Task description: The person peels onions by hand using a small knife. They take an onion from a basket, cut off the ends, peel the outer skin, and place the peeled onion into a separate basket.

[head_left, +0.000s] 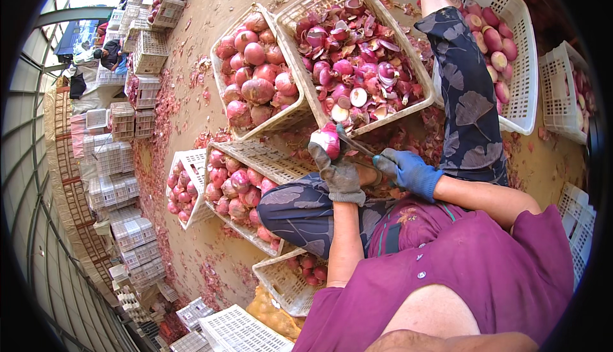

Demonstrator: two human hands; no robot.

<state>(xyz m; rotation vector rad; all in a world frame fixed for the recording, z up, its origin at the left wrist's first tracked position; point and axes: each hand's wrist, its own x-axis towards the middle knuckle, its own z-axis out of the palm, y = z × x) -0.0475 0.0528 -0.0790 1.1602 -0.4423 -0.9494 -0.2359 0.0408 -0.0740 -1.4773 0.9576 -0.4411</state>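
I saw a plum-purple shirt (504,269) with loose short sleeves (543,240) and small pale buttons (421,275). The dark navy trousers (297,215) bore grey fan-shaped leaves (471,119). A grey, ribbed-cuff glove (345,183) covered the left hand (333,168); a blue glove (418,173), the right hand (405,168).

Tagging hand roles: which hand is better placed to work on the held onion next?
Probably the right hand: it grips what looks like a knife, angled toward the onion. The left hand is occupied holding that onion.
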